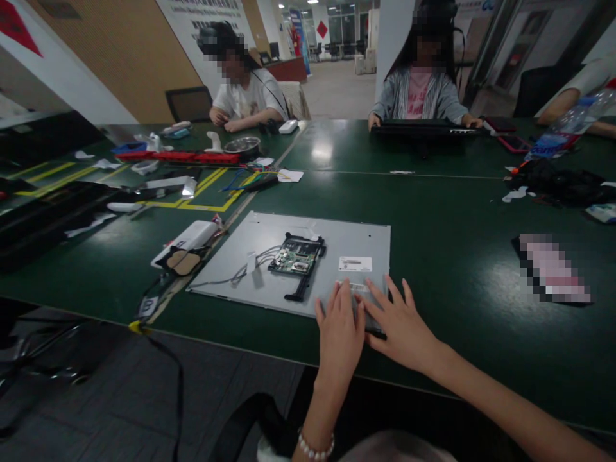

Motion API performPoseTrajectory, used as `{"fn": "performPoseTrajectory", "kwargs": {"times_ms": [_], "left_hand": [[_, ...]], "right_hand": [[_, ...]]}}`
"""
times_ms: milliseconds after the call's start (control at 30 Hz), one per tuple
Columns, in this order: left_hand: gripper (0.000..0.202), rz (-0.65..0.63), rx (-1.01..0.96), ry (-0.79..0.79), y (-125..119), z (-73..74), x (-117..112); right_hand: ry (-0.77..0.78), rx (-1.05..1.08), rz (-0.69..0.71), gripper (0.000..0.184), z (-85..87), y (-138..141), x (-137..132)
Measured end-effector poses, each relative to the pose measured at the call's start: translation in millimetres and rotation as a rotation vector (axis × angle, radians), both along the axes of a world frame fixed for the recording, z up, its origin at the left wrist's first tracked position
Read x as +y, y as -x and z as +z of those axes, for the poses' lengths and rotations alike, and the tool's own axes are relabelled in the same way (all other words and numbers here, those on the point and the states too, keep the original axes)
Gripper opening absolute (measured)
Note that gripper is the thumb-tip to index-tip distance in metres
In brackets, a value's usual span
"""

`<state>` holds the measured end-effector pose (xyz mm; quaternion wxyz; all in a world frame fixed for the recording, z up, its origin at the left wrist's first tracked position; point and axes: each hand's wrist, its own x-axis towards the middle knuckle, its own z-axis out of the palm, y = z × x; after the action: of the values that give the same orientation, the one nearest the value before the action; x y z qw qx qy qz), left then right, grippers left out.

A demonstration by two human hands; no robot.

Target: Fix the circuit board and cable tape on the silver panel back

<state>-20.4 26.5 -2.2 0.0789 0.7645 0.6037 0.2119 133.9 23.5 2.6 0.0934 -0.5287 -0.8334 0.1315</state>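
A flat grey metal panel (231,260), like the back of a display, lies on the green table with its near right corner under my hands. My left hand (339,330) rests near that corner, fingers stretched out and flat. Spread fingers of my right hand (404,330) lie beside it, the two hands almost touching. A dark edge shows beneath them; what it belongs to is hidden. On the panel sits a green circuit board (296,256) in a black plastic frame, with grey cables (240,273) running left. A white label (355,264) is stuck near my fingertips.
Left of the panel are a white power strip (185,244) and a roll of tape (180,262). A phone (553,269) lies right. Further back are loose wires (255,178), a red strip (178,156), a metal bowl (242,146) and a bottle (553,138). Two people sit opposite.
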Motion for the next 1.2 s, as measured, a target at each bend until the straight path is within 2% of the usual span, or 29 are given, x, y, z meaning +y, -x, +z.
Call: {"fn": "performPoseTrajectory", "kwargs": {"times_ms": [200, 333, 467, 667, 767, 900, 1033, 1200], "left_hand": [[0.047, 0.052, -0.008, 0.014, 12.6, -1.4, 4.9], [0.047, 0.036, -0.001, 0.016, 18.6, -0.8, 9.3], [0.043, 0.018, 0.002, -0.007, 29.7, 7.3, 20.0], [0.046, 0.133, 0.058, -0.125, 63.0, 23.6, 58.6], [0.051, 0.186, 0.118, -0.065, 80.5, 20.2, 81.3], [0.047, 0.181, 0.152, -0.017, 95.7, 11.7, 106.1], [0.047, 0.177, 0.232, -0.031, 101.4, 9.6, 127.5], [0.049, 0.253, 0.41, 0.029, 103.8, 10.6, 154.7]], "right_hand": [[-0.009, 0.019, 0.003, 0.062, 1.5, 13.4, 14.2], [-0.029, 0.026, 0.054, 0.063, 0.3, 13.7, 23.4], [-0.032, 0.025, 0.126, 0.069, -3.2, 11.3, 32.3], [-0.037, 0.04, 0.16, 0.069, -6.1, 9.4, 32.7], [-0.027, 0.048, 0.16, 0.068, -4.7, 9.0, 31.4], [-0.016, 0.056, 0.158, 0.068, -4.0, 9.3, 31.0], [-0.011, 0.059, 0.152, 0.069, -5.1, 10.0, 30.5], [0.016, 0.054, 0.155, 0.07, -6.3, 9.9, 31.6]]}}
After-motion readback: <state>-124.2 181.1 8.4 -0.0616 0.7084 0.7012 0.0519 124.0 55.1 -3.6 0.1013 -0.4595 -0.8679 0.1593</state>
